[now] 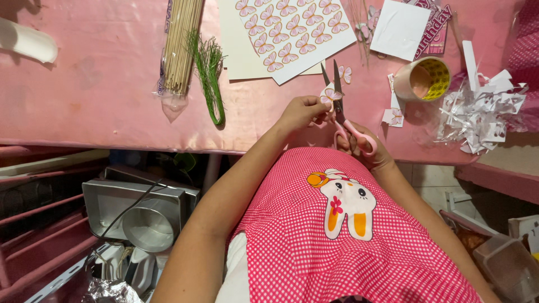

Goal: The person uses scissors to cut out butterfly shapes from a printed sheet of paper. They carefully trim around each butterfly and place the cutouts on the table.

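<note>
- The paper butterfly (pixel 331 94), small, white-edged with pink and yellow wings, sat at the upper middle of the frame, just above the table's near edge, pinched in the fingers of the left hand (pixel 303 111).
- The right hand (pixel 364 147) was closed through the pink handles of the scissors (pixel 342 104); the grey blades stood parted, pointing up the frame, with the butterfly against them.
- A white sheet (pixel 295 31) printed with rows of the same butterflies lay at the top centre on the pink table (pixel 101 84), over a cream sheet.
- A roll of tape (pixel 422 78) stood to the right, its hollow showing a yellow dotted lining; whether anything lay inside it could not be told.
- A clear bag of wooden sticks (pixel 179 50) lay at the upper left, long and narrow, with a bundle of green wire (pixel 210 73) just beside it.
- A heap of white paper scraps (pixel 483 115) lay at the right edge.
- A white card (pixel 400 29) rested over a pink printed card at the upper right.
- Metal baking tins (pixel 140 210) sat under the table at the lower left.
</note>
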